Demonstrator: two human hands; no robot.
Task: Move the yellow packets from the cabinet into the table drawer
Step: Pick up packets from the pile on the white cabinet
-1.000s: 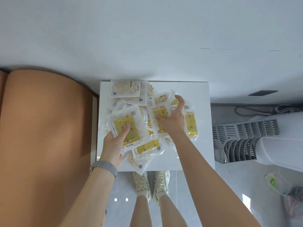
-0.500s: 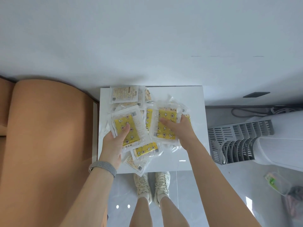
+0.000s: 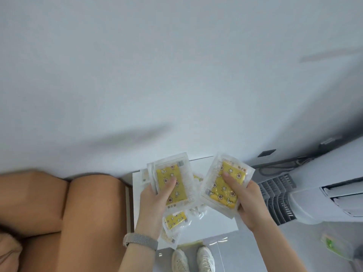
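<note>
Left-hand packets (image 3: 172, 184): a small stack of clear-wrapped yellow packets with a star and cartoon print, held upright above the desk; a barcode shows at the top right corner of the front one.
Right-hand packets (image 3: 225, 185): a second stack of the same yellow packets, tilted to the right, lifted clear of the desk, near the other stack but not touching it.
Loose packets (image 3: 174, 220): a few more yellow packets lie on the desk below and between the two held stacks; one hangs over the near edge. Further ones are partly hidden behind the held stacks, so their number cannot be told.
Left hand (image 3: 155, 199): grasping its stack, thumb pressed across the yellow front, fingers hidden behind.
Right hand (image 3: 245, 199): grasping its stack, thumb on the front face, fingers curled round the lower right edge.
Desk (image 3: 220, 222): a small white top against the wall; whether it has a drawer cannot be told from this angle.
Watch band (image 3: 140, 240): grey mesh strap on the left wrist.
Orange cushion (image 3: 64, 213): rounded tan-orange padding just left of the desk.
White appliance (image 3: 314, 197): a white unit with a grey louvred grille to the right of the desk.
Shoes (image 3: 193, 260): a pair of pale trainers on the grey floor below the desk edge.
Wall (image 3: 176, 75): plain white, filling the upper half of the view, blurred.
</note>
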